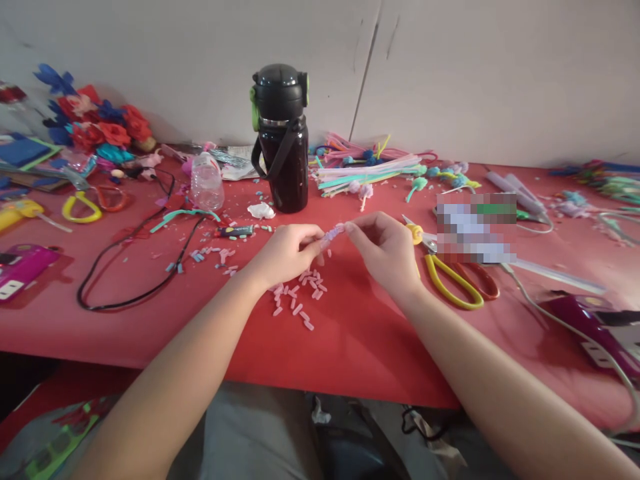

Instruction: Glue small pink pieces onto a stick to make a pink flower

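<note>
Between my hands is a short, fuzzy lilac-pink strip [333,233], held just above the red table. My left hand [287,255] is closed around its left end. The thumb and forefinger of my right hand [386,248] pinch at its other end. Fine detail on the strip is too small to make out. Below and beside my left hand lies a loose scatter of short pink cut pieces [299,308]. Scissors with yellow and red handles [453,283] rest right of my right hand, blades partly hidden behind it.
A black bottle [291,167] stands behind my hands, bundled pipe cleaners [370,175] to its right. A clear plastic bottle [207,183], black cord [100,305] and second scissors [83,208] are at left. A blurred-out object [475,228] and white cable [543,313] lie right.
</note>
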The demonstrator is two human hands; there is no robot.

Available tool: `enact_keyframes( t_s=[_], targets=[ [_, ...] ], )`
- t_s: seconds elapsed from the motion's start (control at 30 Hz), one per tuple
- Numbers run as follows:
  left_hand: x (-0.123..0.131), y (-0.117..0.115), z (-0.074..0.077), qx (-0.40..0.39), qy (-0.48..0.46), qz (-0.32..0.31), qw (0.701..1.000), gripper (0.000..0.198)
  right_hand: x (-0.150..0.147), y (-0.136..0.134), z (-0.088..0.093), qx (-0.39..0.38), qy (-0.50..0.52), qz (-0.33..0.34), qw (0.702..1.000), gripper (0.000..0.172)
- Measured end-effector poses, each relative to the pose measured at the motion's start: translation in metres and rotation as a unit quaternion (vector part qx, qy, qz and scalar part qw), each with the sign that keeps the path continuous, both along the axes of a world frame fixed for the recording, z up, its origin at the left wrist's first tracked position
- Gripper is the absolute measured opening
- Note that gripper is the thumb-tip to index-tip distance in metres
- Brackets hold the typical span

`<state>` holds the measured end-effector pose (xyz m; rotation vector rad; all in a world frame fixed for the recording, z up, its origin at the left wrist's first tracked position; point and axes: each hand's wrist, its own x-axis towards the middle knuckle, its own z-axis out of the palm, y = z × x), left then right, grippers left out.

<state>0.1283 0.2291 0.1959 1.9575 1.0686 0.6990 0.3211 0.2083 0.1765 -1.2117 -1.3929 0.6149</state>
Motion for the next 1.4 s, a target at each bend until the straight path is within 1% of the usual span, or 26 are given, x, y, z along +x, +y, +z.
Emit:
enact_keyframes(
  t_s=[0.07, 0.13, 0.23, 0.33, 0.43, 0.57, 0.73, 0.83, 0.97, 1.1, 1.17, 1.27, 1.33, 1.4],
  targets=[
    [-0.001, 0.001, 0.000, -0.001, 0.010, 0.008, 1.000, 0.031, 0.000, 0.001, -0.001, 0.007, 0.009, -0.002, 1.000, 0.014],
    [-0.002, 0.002, 0.001, 0.010, 0.022, 0.015, 1.000, 0.036, 0.001, 0.001, -0.002, 0.012, 0.011, -0.003, 1.000, 0.012],
    [-0.003, 0.004, 0.001, 0.022, 0.026, 0.016, 0.999, 0.040, 0.001, 0.001, -0.001, 0.003, 0.000, -0.002, 1.000, 0.010],
    [-0.003, 0.005, 0.002, -0.005, 0.010, 0.016, 1.000, 0.032, 0.001, 0.000, -0.001, -0.018, -0.019, 0.009, 1.000, 0.012],
    [-0.002, 0.004, 0.003, -0.048, -0.029, 0.013, 0.998, 0.021, -0.001, -0.001, -0.002, -0.033, -0.024, 0.048, 0.998, 0.013],
    [0.000, 0.003, 0.002, -0.099, -0.072, -0.011, 0.992, 0.017, -0.007, -0.003, -0.005, -0.055, 0.011, 0.102, 0.993, 0.023],
    [0.002, 0.002, 0.000, -0.120, -0.089, -0.029, 0.988, 0.012, -0.009, -0.003, -0.007, -0.082, 0.041, 0.105, 0.990, 0.035],
    [0.003, 0.002, 0.001, -0.113, -0.098, -0.032, 0.988, 0.013, -0.008, -0.002, -0.008, -0.088, 0.053, 0.112, 0.988, 0.039],
    [0.004, 0.002, 0.003, -0.104, -0.104, -0.036, 0.988, 0.027, -0.009, -0.003, -0.008, -0.092, 0.071, 0.120, 0.986, 0.038],
    [0.004, 0.002, 0.003, -0.068, -0.092, -0.014, 0.993, 0.037, -0.010, -0.003, -0.008, -0.084, 0.059, 0.117, 0.988, 0.034],
    [0.003, 0.003, 0.003, -0.030, -0.073, 0.003, 0.997, 0.041, -0.008, -0.002, -0.009, -0.062, 0.035, 0.094, 0.993, 0.029],
    [0.000, 0.005, 0.002, 0.022, -0.041, 0.030, 0.998, 0.045, -0.004, -0.001, -0.007, 0.002, -0.018, 0.043, 0.999, 0.020],
    [-0.002, 0.006, 0.002, 0.046, -0.024, 0.040, 0.998, 0.045, -0.001, -0.001, -0.004, 0.046, -0.061, 0.019, 0.997, 0.012],
    [-0.004, 0.006, 0.001, 0.070, -0.002, 0.044, 0.997, 0.044, 0.002, -0.003, -0.001, 0.078, -0.106, 0.009, 0.991, 0.004]
  ],
)
